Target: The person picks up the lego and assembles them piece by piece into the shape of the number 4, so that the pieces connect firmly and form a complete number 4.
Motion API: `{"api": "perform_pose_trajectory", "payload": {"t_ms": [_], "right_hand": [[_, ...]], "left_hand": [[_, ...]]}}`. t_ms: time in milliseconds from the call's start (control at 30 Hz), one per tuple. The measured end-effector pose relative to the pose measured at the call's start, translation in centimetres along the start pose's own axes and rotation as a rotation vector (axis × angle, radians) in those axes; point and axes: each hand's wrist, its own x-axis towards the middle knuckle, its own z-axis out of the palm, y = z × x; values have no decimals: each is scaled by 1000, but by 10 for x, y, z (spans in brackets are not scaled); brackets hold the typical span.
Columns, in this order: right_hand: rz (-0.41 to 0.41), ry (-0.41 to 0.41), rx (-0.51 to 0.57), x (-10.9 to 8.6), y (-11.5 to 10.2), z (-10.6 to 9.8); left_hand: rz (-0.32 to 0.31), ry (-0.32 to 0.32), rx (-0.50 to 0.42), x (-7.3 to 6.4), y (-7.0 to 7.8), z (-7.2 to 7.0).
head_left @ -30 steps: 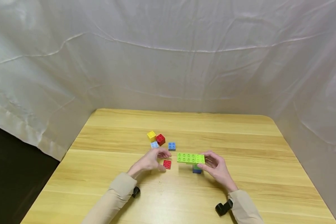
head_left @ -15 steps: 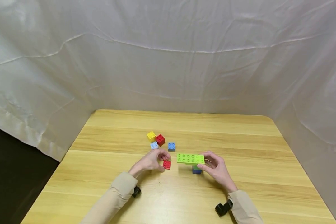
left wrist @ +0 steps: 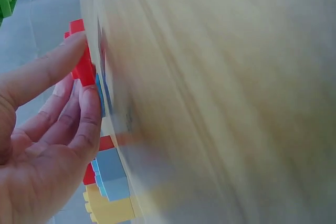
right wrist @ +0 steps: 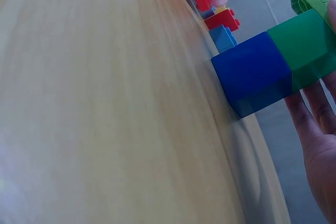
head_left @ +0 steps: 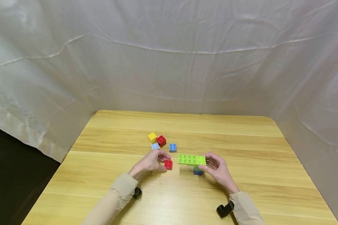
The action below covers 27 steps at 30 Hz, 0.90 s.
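Left grip (head_left: 150, 161) pinching one brick (head_left: 168, 165), four loose (head_left: 161, 140)

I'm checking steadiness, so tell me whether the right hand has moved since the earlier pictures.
No: in the head view, the right hand shows no clear shift against the far edge of the table.

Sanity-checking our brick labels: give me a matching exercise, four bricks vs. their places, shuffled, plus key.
1. yellow 2x2 brick
2. bright-red 2x2 brick
3. medium-blue 2x2 brick
4. dark-blue brick

A. bottom of the stack held by the right hand
B. head view, rightmost of the bricks no hand is holding
C. head view, leftmost of the bricks no hand is holding
D. pinched in the left hand

Pairs: 1-C, 2-D, 3-B, 4-A
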Motion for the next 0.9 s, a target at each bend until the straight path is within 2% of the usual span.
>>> {"api": "perform_pose_trajectory", "payload": {"t_ms": [267,400,667,900], "right_hand": [[5,12,10,0,0,1],[7,20,14,0,-1,2],[13,24,8,0,-1,2],[10,21,12,-1,-1,1]], "left_hand": [[20,4,-36,-7,3,-1],[-5,9,-83,-11,6,1],[-58,-10,-313,-14,11,4],[-51,36,-412,-16,11,8]]}}
